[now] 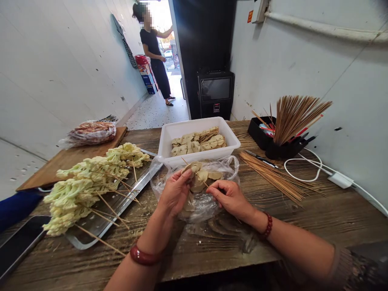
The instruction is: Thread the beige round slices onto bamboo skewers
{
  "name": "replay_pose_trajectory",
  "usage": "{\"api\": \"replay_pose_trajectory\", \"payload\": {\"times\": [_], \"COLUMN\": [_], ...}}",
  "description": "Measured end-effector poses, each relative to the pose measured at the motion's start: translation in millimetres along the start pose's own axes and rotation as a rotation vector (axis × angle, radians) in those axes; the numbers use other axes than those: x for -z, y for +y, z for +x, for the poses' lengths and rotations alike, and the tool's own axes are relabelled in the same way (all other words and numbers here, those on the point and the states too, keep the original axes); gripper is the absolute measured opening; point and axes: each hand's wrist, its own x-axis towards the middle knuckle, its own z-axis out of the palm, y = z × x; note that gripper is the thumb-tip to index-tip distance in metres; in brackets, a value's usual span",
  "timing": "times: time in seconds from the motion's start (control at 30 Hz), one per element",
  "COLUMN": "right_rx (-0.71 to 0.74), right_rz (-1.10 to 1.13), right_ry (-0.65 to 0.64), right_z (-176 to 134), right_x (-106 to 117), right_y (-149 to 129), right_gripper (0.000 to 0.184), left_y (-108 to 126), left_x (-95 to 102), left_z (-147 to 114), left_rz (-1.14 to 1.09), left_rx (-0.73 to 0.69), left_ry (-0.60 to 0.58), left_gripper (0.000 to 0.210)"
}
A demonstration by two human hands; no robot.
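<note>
My left hand (176,192) is closed, pinching thin round beige slices (196,166) of food. My right hand (230,197) grips a thin wooden skewer (205,184) between thumb and fingertips, its point toward the slices. Whether it pierces the one in front is too small to tell. More beige slices lie in a clear plastic bag (197,212) spread open under both hands. Just behind the bag stands a white plastic tub (233,142) with several bundles of skewered slices (186,148).
Skewered cauliflower (87,178) fills a metal tray (104,230) on the left, near a cutting board (60,163) with a bagged food pack (92,132). To the right are loose skewers (273,178), a black holder (283,150) of skewers and a white cable (318,165). A person (154,52) stands by the doorway.
</note>
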Motion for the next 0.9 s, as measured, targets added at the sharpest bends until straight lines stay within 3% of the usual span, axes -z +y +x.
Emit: {"api": "replay_pose_trajectory", "payload": {"times": [0.2,0.47,0.9], "right_rx": [0.018,0.001,-0.021], "right_rz": [-0.011,-0.002,-0.020], "right_ry": [-0.001,0.006,-0.041], "right_z": [0.4,-0.9,0.8], "right_x": [-0.1,0.5,1.2], "right_y": [3.6,2.5,6.3], "right_gripper": [0.024,0.024,0.024], "left_y": [-5.1,-2.2,2.0], "left_x": [3.2,2.0,2.1], "left_z": [1.0,0.8,2.1], "left_rz": [0.029,-0.013,-0.007], "left_rx": [0.039,0.009,0.030], "left_ry": [-0.006,-0.027,0.030], "left_gripper": [0.028,0.018,0.035]}}
